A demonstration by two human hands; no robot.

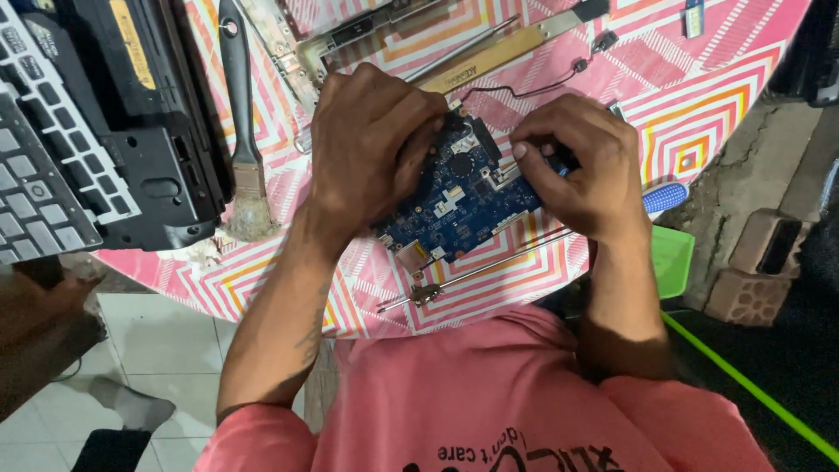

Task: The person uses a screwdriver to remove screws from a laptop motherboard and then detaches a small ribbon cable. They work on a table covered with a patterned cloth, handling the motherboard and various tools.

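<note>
A blue circuit board (454, 205) lies on a round table with a pink patterned cloth (699, 96). My left hand (371, 144) grips the board's upper left corner, fingers curled over its edge. My right hand (581, 162) pinches the board's right side, thumb and fingers pressed on a small part there. A thin black wire (524, 90) runs from the board's top toward the back of the table.
An opened black laptop base with keyboard (79, 140) sits at the left. A paintbrush (245, 131) lies beside it. Metal hinge brackets (367, 31) and a wooden strip (498, 54) lie behind. A thin metal rod (476, 273) and a blue screwdriver handle (666, 197) are near the front edge.
</note>
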